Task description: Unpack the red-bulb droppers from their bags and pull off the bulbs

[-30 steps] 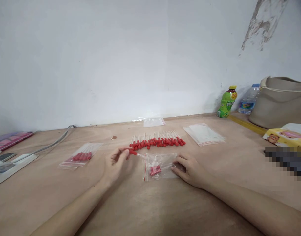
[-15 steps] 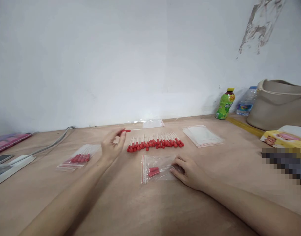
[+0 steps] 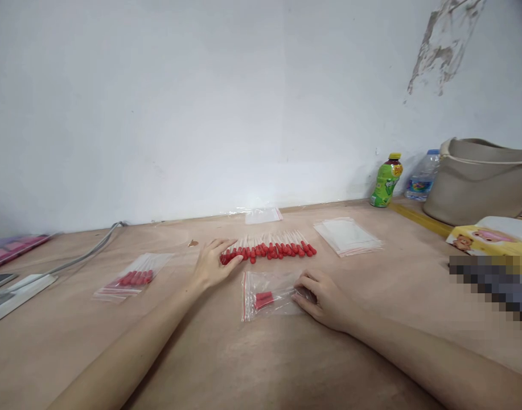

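While the row of red-tipped sticks (image 3: 280, 249) begins between released, spread fingers of the left hand (image 3: 212, 264), the clear bag (image 3: 282, 283) lies under curled fingers of the right hand (image 3: 323, 297), probably for steadying; pinched or not, I cannot tell.

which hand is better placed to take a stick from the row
Probably the left hand: it's open at the row of red-tipped white sticks, while the right hand is on a clear plastic zip bag.

Lighting is diffuse and moderately bright. Small glints mark the central bag (image 3: 282, 286). Left of this bag, soft shadow edges the left forearm (image 3: 136, 353). Far right of it, pixelation masks one object (image 3: 495, 287).
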`<state>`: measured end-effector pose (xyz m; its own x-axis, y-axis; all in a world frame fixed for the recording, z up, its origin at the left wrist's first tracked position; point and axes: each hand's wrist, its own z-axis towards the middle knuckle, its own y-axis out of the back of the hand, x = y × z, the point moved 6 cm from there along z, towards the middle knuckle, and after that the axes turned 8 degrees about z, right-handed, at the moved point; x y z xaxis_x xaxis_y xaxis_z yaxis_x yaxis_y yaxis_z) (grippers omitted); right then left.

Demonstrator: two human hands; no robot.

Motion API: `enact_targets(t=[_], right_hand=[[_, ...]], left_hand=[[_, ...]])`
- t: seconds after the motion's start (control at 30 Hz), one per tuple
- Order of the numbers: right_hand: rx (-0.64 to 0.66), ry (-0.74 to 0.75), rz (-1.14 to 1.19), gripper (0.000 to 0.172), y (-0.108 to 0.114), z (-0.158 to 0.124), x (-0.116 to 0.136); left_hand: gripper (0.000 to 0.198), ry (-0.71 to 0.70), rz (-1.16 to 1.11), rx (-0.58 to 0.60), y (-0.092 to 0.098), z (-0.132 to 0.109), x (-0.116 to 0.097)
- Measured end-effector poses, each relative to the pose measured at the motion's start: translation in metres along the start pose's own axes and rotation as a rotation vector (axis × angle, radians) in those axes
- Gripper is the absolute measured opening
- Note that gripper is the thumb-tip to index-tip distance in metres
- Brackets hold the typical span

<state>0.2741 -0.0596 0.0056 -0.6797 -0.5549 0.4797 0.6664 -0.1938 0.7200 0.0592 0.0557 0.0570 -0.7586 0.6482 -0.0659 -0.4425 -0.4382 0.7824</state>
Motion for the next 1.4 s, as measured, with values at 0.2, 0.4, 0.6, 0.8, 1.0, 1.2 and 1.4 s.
enact_targets(t=[0.2, 0.4, 0.6, 0.8, 1.0, 1.2, 1.4], right_hand=[[0.0, -0.008, 0.018, 0.009, 0.0, 0.001, 0.0], [-0.005, 0.016, 0.031, 0.008, -0.002, 0.001, -0.002], [0.001, 0.021, 0.045, 0.011, -0.001, 0.001, -0.002], [0.003, 0.015, 0.041, 0.012, 0.0, 0.001, 0.0], [0.011, 0.007, 0.038, 0.011, -0.001, 0.0, 0.0], [-0.02, 0.023, 0.048, 0.011, 0.001, 0.0, -0.001], [-0.011, 0.012, 0.048, 0.011, -0.002, 0.0, -0.003]], left_hand=[[0.014, 0.108, -0.244, -0.054, 0.012, -0.041, -0.009], [0.021, 0.119, -0.498, 0.378, -0.005, -0.065, -0.044], [0.027, -0.019, -0.551, 0.41, -0.007, -0.054, -0.077], [0.014, -0.036, -0.429, 0.378, -0.001, -0.056, -0.081], [0.019, 0.168, -0.582, 0.378, -0.005, -0.064, -0.07], [0.032, 0.443, -0.88, 0.517, 0.008, -0.048, -0.018], [0.032, 0.558, -0.666, 0.306, 0.088, -0.016, 0.038]])
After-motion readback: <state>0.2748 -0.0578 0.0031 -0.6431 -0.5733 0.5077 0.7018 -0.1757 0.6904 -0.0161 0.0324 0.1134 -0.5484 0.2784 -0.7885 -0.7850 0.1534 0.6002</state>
